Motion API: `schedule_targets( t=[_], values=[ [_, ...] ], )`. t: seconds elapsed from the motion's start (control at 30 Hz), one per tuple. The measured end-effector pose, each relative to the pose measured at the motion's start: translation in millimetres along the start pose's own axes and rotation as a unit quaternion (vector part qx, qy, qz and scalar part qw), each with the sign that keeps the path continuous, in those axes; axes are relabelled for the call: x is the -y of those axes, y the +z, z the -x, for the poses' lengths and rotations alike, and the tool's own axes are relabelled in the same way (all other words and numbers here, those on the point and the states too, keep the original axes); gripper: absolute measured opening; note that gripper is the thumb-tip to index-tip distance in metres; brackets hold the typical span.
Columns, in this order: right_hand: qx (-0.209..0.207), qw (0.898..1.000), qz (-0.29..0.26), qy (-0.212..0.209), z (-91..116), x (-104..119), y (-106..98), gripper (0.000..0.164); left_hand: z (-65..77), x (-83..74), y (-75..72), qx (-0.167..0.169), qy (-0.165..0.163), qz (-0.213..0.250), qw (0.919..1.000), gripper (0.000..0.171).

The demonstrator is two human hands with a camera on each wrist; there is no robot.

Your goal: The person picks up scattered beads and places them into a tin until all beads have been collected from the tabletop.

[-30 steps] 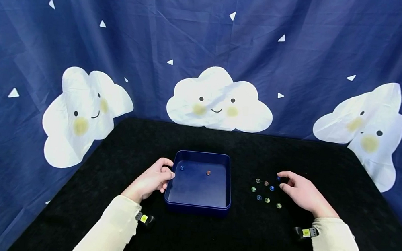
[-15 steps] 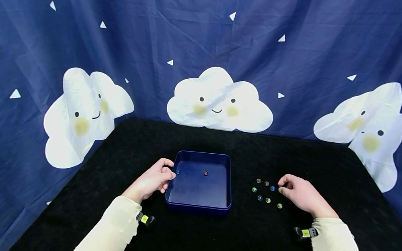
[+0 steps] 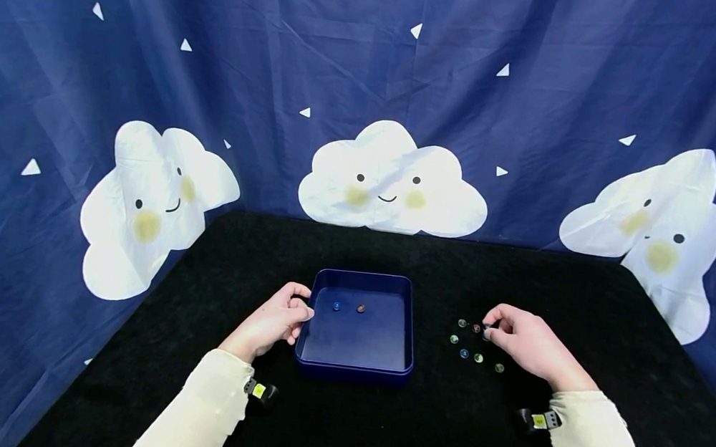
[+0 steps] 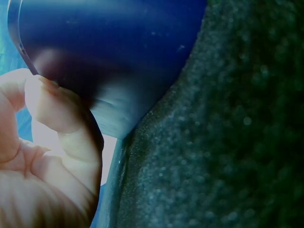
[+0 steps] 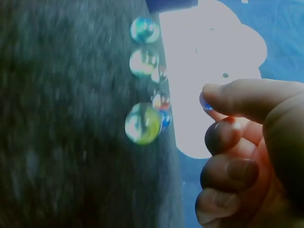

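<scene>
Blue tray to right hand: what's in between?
From the blue tray: bare black cloth, then loose marbles, up to the right hand. Head view shows it.

The right hand, right of the box, is nearer to it than a second ago. Its grip, parted then, now pinches a blue marble that is gone from its spot on the counter. The fingertips now partly cover, in the head view, a second blue marble, in plain sight right of the box half a second ago. Inside the box, a third blue marble, almost at the left side half a second ago, is now well off it. The red marble is farther from the right side, so these two lie closer together.
</scene>
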State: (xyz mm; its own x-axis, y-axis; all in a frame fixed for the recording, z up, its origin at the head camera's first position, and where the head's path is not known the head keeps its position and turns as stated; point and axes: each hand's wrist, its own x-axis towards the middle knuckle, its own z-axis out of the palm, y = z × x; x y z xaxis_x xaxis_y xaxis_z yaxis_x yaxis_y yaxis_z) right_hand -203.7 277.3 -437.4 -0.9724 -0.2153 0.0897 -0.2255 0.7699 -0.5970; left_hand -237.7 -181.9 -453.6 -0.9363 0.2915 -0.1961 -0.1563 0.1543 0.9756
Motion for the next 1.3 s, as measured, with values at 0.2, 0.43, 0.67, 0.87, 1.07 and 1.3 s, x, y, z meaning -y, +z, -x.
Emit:
schedule_targets(
  t=[0.2,0.43,0.67,0.87,1.07,1.3],
  values=[
    [-0.004,1.0,0.001,-0.023,0,22,1,0.012,-0.2,1.1,0.0,-0.002,0.0,-0.004,1.0,0.048],
    [-0.007,0.999,-0.006,-0.041,-5,51,2,0.013,-1.1,0.8,-0.3,-0.001,0.001,-0.005,1.0,0.049],
    [-0.006,0.997,-0.007,-0.074,-16,79,20,0.012,-2.5,1.9,-0.1,-0.001,0.006,-0.007,1.0,0.049],
    [-0.007,0.995,0.002,-0.095,-22,95,37,0.011,-0.5,2.1,0.9,-0.002,0.004,-0.01,0.9999,0.049],
    [0.002,0.995,0.002,-0.104,-24,102,47,0.012,-1.8,3.4,1.1,-0.006,0.006,-0.013,0.9999,0.049],
    [0.01,0.994,0.005,-0.112,-27,103,52,0.016,-1.2,2.5,1.9,-0.003,0.005,-0.012,0.9999,0.048]
  ],
)
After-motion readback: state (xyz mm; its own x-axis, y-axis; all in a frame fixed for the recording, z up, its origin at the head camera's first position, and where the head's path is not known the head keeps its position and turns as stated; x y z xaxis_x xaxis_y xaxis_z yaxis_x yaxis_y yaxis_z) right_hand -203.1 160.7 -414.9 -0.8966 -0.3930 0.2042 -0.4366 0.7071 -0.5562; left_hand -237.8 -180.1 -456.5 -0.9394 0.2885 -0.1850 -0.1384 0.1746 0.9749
